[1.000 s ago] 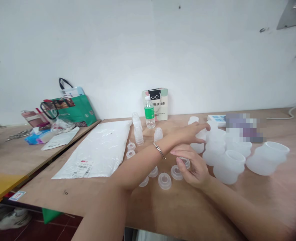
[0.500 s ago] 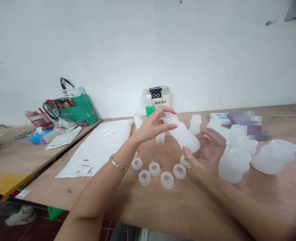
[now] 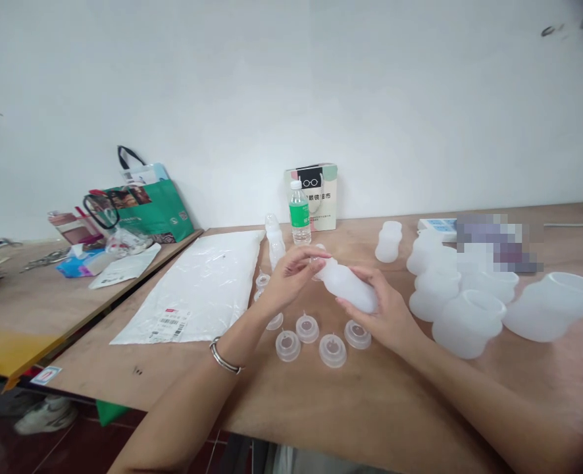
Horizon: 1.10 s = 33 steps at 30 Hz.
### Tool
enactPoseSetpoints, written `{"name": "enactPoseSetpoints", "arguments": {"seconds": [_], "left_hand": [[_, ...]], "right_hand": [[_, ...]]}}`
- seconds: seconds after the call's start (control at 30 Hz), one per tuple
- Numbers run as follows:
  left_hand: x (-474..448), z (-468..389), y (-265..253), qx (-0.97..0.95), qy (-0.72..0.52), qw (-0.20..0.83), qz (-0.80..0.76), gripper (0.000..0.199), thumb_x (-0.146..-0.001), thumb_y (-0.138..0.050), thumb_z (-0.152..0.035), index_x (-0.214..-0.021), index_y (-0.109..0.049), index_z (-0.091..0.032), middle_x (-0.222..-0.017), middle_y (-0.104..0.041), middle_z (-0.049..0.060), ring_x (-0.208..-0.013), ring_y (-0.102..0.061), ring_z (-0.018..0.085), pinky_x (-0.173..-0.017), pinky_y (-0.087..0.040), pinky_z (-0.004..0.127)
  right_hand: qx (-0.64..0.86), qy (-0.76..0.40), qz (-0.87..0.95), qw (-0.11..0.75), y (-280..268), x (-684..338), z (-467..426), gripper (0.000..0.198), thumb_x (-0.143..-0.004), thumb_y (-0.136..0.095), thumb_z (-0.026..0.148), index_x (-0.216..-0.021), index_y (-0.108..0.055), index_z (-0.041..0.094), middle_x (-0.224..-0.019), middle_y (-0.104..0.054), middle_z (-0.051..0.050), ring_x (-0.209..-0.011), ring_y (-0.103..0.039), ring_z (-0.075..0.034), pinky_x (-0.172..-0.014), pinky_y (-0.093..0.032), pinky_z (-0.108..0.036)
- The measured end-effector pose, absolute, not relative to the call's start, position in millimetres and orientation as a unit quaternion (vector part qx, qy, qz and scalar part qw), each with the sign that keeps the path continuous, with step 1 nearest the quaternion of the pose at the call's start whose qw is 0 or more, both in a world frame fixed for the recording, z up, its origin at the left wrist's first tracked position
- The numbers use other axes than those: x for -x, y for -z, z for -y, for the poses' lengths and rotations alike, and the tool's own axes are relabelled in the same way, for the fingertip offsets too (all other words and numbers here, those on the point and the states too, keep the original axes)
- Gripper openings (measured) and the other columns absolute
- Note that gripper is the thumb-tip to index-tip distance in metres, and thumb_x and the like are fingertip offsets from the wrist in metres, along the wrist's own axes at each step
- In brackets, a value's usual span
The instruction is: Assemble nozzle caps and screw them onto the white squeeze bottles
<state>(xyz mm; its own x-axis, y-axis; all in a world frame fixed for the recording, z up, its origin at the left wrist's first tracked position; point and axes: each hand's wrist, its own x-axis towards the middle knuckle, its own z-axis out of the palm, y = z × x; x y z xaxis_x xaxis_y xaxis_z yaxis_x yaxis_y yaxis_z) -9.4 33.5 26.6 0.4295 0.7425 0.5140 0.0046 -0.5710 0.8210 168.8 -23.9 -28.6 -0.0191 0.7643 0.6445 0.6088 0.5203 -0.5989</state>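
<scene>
A frosted white baby bottle (image 3: 349, 284) lies tilted between my hands above the table, its top end to the left. My right hand (image 3: 383, 308) is wrapped round its wide base. My left hand (image 3: 295, 271) pinches the top end, and its fingers hide most of the clear cap there. Below the bottle, several clear nipple rings (image 3: 307, 328) lie on the table with thin tips pointing up. To the right of my right hand stand several open frosted bottle bodies (image 3: 468, 322). One capped bottle (image 3: 274, 242) stands beyond my left hand.
A white plastic mailer (image 3: 197, 283) covers the wooden table's left part. At the back stand a green-labelled water bottle (image 3: 300, 217) and a paper bag (image 3: 327, 204). One frosted bottle body (image 3: 389, 241) stands apart. A green bag (image 3: 160, 214) sits on the neighbouring table.
My right hand has closed on the bottle's base, where it was open beside it before. The bottle has come slightly lower and left, and is held closer to level.
</scene>
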Motion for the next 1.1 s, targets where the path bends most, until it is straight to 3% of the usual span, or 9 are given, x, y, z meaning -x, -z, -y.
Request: {"name": "enactPoseSetpoints", "arguments": {"seconds": [0.1, 0.27, 0.47, 0.7, 0.87, 1.03, 1.1], "left_hand": [[12, -35, -22, -0.738, -0.496, 0.382, -0.25, 0.017, -0.081, -0.057, -0.03, -0.092, -0.065, -0.02, -0.096, -0.062, 0.004, -0.092, -0.056, 0.015, -0.083, -0.045, 0.029], [13, -37, -16, -0.738, -0.498, 0.371, -0.265, 0.037, -0.082, -0.056, -0.03, -0.118, -0.054, -0.025, -0.098, -0.061, 0.003, -0.081, -0.055, 0.011, -0.076, -0.045, 0.025], [19, -45, -13, -0.752, -0.461, 0.363, -0.3, 0.023, -0.074, -0.065, -0.033, -0.089, -0.063, -0.016, -0.087, -0.062, 0.004, -0.075, -0.055, 0.012, -0.073, -0.045, 0.026], [27, -49, -19, -0.768, -0.393, 0.435, -0.257, 0.024, -0.075, -0.064, -0.024, -0.097, -0.06, -0.014, -0.094, -0.06, 0.005, -0.086, -0.057, 0.014, -0.081, -0.046, 0.029], [25, -51, -18, -0.775, -0.368, 0.399, -0.322, 0.024, -0.077, -0.061, -0.03, -0.094, -0.062, -0.013, -0.092, -0.064, 0.006, -0.083, -0.058, 0.015, -0.077, -0.046, 0.029], [28, -48, -20, -0.807, -0.328, 0.359, -0.334, 0.034, -0.084, -0.046, -0.042, -0.093, -0.064, -0.014, -0.089, -0.064, 0.006, -0.078, -0.058, 0.015, -0.07, -0.046, 0.027], [31, -45, -22, -0.816, -0.323, 0.353, -0.324, 0.035, -0.082, -0.05, -0.043, -0.099, -0.063, -0.015, -0.091, -0.064, 0.006, -0.08, -0.058, 0.015, -0.072, -0.046, 0.027]], "right_hand": [[0.475, -0.051, 0.723, 0.5, 30, -168, 25, 0.044, -0.076, -0.06, 0.034, -0.116, -0.044, 0.026, -0.11, -0.061, -0.006, -0.095, -0.061, -0.024, -0.075, -0.052, -0.038], [0.481, -0.036, 0.725, 0.491, 31, -168, 26, 0.044, -0.077, -0.06, 0.034, -0.117, -0.043, 0.026, -0.109, -0.061, -0.006, -0.094, -0.062, -0.024, -0.074, -0.052, -0.036], [0.483, -0.009, 0.739, 0.47, 34, -173, 22, 0.044, -0.076, -0.061, 0.034, -0.117, -0.046, 0.025, -0.109, -0.062, -0.005, -0.095, -0.062, -0.024, -0.075, -0.052, -0.038], [0.48, -0.022, 0.742, 0.468, 39, -176, 15, 0.044, -0.075, -0.062, 0.032, -0.116, -0.05, 0.024, -0.108, -0.064, -0.005, -0.094, -0.063, -0.025, -0.075, -0.054, -0.038], [0.423, 0.077, 0.772, 0.468, 44, -179, 11, 0.045, -0.078, -0.06, 0.026, -0.122, -0.048, 0.025, -0.112, -0.061, -0.007, -0.1, -0.059, -0.026, -0.084, -0.051, -0.041], [0.403, 0.096, 0.783, 0.464, 42, -178, 10, 0.046, -0.078, -0.06, 0.025, -0.123, -0.047, 0.024, -0.111, -0.061, -0.008, -0.1, -0.059, -0.025, -0.084, -0.051, -0.042], [0.402, 0.104, 0.777, 0.474, 40, -177, 11, 0.046, -0.078, -0.06, 0.025, -0.122, -0.047, 0.024, -0.11, -0.061, -0.008, -0.1, -0.059, -0.024, -0.083, -0.051, -0.041]]}}
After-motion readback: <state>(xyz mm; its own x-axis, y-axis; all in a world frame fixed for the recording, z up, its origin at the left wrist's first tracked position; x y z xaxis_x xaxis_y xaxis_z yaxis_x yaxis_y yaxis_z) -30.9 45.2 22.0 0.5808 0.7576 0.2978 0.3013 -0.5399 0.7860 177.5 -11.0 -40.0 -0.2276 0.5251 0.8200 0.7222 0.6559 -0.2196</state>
